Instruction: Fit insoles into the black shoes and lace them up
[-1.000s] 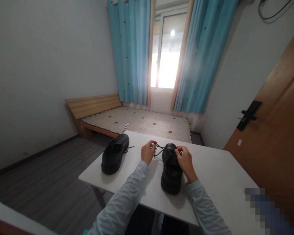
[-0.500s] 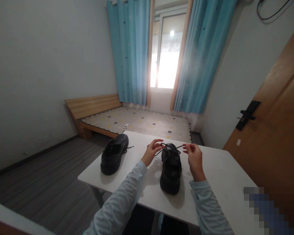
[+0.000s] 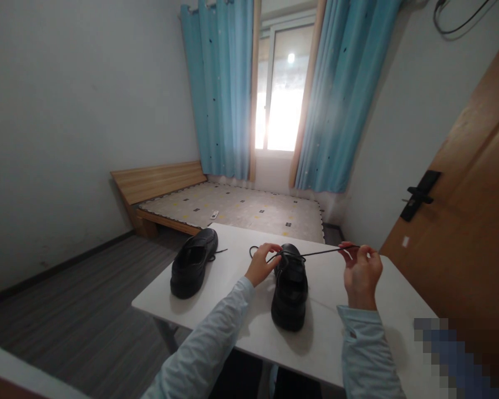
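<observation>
Your black shoe (image 3: pixel 290 291) sits toe-away at the near middle of the white table (image 3: pixel 382 310), and your right hand (image 3: pixel 361 272) pinches its lace (image 3: pixel 322 253), stretched taut off to the right. Your left hand (image 3: pixel 261 265) pinches the other lace end at the tongue. Farther left, a second shoe (image 3: pixel 192 265) rests alone

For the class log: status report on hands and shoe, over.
Right hand grip shut on lace, drawn taut. Left hand pinching lace at near shoe. Second shoe apart, nothing obstructing.
</observation>
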`<state>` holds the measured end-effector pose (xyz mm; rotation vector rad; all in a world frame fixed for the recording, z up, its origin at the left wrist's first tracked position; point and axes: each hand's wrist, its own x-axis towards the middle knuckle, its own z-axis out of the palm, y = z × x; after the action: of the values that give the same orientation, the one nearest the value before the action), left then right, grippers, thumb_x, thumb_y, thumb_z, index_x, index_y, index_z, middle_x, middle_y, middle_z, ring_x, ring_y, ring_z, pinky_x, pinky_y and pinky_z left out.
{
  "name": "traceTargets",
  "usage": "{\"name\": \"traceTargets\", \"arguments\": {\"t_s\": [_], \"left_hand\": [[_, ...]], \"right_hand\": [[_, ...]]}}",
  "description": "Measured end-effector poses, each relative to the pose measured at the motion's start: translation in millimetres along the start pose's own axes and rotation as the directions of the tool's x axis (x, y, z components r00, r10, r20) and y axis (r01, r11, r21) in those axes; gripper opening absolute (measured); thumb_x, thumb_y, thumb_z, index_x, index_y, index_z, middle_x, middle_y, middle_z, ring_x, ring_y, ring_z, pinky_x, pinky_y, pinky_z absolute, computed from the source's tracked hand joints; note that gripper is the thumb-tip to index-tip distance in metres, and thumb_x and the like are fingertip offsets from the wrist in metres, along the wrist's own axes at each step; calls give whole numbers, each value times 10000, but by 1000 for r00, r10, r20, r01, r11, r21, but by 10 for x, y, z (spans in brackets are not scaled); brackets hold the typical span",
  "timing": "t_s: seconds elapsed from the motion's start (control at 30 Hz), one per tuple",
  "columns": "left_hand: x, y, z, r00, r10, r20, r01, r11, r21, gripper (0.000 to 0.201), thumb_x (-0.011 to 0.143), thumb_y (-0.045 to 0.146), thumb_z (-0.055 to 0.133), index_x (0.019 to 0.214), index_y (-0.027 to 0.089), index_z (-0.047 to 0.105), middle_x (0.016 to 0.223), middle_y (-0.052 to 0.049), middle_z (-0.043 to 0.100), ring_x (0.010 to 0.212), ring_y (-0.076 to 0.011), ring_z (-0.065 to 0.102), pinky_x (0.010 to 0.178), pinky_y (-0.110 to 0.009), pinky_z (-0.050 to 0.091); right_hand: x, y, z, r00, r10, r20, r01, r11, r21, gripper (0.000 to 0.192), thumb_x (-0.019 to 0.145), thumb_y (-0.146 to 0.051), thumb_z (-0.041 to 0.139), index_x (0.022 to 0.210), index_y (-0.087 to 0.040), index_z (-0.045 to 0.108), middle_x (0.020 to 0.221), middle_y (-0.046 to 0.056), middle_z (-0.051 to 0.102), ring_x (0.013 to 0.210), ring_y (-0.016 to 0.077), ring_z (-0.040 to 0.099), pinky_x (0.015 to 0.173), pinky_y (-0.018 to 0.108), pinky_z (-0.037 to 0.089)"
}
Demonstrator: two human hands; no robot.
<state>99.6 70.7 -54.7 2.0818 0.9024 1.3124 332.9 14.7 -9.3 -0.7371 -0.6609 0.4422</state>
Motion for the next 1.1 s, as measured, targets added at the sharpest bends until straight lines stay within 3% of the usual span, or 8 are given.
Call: {"name": "traceTargets", "arguments": {"t_s": [0.13,0.37,0.53,0.67,0.73,0.83,0.93,1.1], "left_hand": [[-58,107,-14,979,183,93,-187,982,39,259,825,255,520,1060,222,621,1087,-76,596,1080,-204,508,972,-359,375],[-95,234,-5,915,316,249,-333,943,26,370,861,271,445,1217,271,546,1238,-55,566,1189,-217,462,1034,-372,295],[-65,271,-17,872,341,352,-373,927,25,359,895,264,388,1214,317,545,1245,-11,575,1156,-193,494,1016,-363,286],[-58,248,-30,877,303,373,-352,933,70,333,886,277,414,1175,317,574,1210,-3,601,1129,-196,499,1018,-375,265],[-57,229,-33,887,282,365,-333,939,83,313,879,278,423,1135,305,601,1182,-10,619,1125,-197,503,1023,-377,259],[-57,211,-30,897,277,345,-324,942,86,293,875,271,426,1086,287,629,1137,-21,643,1108,-191,519,1022,-372,268],[-56,202,-16,900,297,320,-338,938,77,285,869,255,436,1069,277,638,1113,-27,654,1085,-187,536,1009,-364,292],[-49,184,22,895,314,316,-361,927,103,281,869,243,435,1066,256,634,1109,-30,656,1076,-182,539,993,-363,327]], "right_hand": [[15,-69,-8,999,-53,4,53,998,38,285,744,-424,635,811,-219,448,549,-84,601,511,107,604,644,334,532],[-29,-181,56,993,-111,37,109,993,45,282,751,-439,638,801,-224,462,521,-109,514,463,83,529,624,354,546],[-43,-187,54,981,-164,103,161,986,35,213,755,-348,659,815,-195,525,484,-110,462,441,66,456,614,327,530],[-10,-162,8,975,-198,101,197,980,19,194,743,-338,667,769,-171,572,488,-100,451,446,61,431,636,332,514],[13,-150,-39,972,-221,79,225,973,-58,197,727,-350,672,752,-169,598,503,-87,474,465,72,454,645,336,505],[32,-142,-123,961,-246,129,277,889,-364,199,696,-357,685,735,-164,659,568,-33,572,568,114,540,643,306,480],[22,-130,-172,956,-131,263,261,789,-556,219,669,-368,697,734,-160,683,579,-7,611,522,113,527,480,233,413],[-29,-40,-139,890,180,418,85,837,-540,274,630,-388,720,701,-167,574,505,-35,581,331,70,424,291,183,275]]}}
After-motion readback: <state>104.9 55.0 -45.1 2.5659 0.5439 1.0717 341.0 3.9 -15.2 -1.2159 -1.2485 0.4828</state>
